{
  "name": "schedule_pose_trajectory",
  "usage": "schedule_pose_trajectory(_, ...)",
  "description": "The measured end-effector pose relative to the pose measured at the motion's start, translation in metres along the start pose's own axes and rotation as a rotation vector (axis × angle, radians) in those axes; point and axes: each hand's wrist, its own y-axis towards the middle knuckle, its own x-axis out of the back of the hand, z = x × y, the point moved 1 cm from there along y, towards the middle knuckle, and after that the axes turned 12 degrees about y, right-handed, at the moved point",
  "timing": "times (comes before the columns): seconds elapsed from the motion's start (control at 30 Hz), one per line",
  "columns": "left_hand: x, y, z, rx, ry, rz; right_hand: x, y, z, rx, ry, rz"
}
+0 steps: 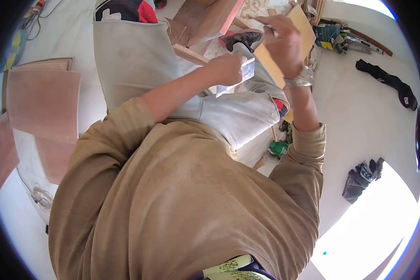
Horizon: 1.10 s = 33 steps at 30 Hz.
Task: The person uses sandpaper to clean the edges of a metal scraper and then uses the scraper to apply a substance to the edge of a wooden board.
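Observation:
My left hand (225, 69) is closed around a thin, shiny, silvery flat piece (247, 71), held above my grey-trousered legs (238, 114). Raised to the right of it, over a yellowish board (303, 30), is my right hand (283, 44). Its fingers are bent round something small and dark that I cannot make out, and motion blurs them. A clear wrapping or band (299, 78) circles the right wrist. Reddish-brown wooden planks (214, 21) lie beyond the left hand, close to a dark and red shoe (241, 39).
Brown sheets (44, 102) lie at the left, with a coiled cord (43, 198) below. At the upper right is a tool bag (329, 36) with tools. A black cloth item (389, 84), grey gloves (361, 179) and a green packet (278, 148) lie on the floor.

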Motion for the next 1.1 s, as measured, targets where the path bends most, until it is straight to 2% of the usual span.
schedule_pose_trajectory(0.07,-0.039,0.027,0.020,0.001,-0.031,-0.144,-0.019,-0.001,0.005,0.026,-0.203,0.112)
schedule_pose_trajectory(0.1,-0.039,0.027,0.024,0.079,0.026,-0.139,-0.027,-0.001,0.007,0.037,-0.303,0.168)
schedule_pose_trajectory(0.33,-0.039,0.037,0.063,0.236,0.018,-0.338,-0.049,0.003,-0.001,0.073,-0.440,0.298)
schedule_pose_trajectory(0.7,-0.039,0.039,0.064,0.338,-0.070,-0.349,-0.061,0.003,-0.016,0.091,-0.475,0.390)
schedule_pose_trajectory(0.83,-0.043,0.041,0.064,0.320,-0.037,-0.394,-0.067,-0.008,-0.007,0.103,-0.372,0.355)
schedule_pose_trajectory(0.93,-0.038,0.040,0.061,0.364,-0.090,-0.312,-0.067,-0.011,-0.001,0.096,-0.359,0.371)
schedule_pose_trajectory(1.0,-0.042,0.041,0.063,0.331,-0.057,-0.359,-0.064,-0.009,0.002,0.093,-0.320,0.373)
schedule_pose_trajectory(1.1,-0.040,0.039,0.064,0.324,-0.064,-0.368,-0.060,0.003,-0.009,0.091,-0.350,0.283)
